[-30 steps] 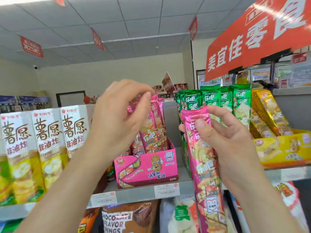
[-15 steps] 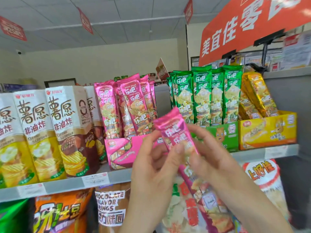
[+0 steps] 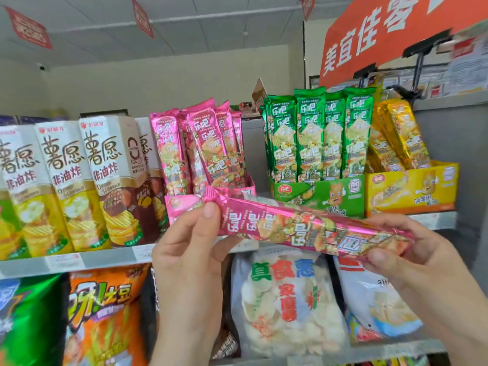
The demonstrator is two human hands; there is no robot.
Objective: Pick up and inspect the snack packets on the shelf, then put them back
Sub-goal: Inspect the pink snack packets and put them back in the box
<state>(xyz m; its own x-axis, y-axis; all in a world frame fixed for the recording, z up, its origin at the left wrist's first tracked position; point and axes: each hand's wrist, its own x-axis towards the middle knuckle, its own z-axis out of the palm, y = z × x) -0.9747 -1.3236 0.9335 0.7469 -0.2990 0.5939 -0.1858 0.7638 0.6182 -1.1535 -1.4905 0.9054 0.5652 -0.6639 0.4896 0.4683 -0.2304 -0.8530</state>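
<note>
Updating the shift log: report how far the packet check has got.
Done: one pink packet is off the shelf. In hand: the left hand pinches its crimped end and the right hand grips the other end, holding it sideways for inspection. Left: returning it to the pink box; the green packets and yellow packets stand in their boxes.

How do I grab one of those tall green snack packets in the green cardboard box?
Probably pinch a tall green snack packet by its crimped top, coming from above: they stand upright, tightly packed, lower ends hidden in the green cardboard box.
</note>
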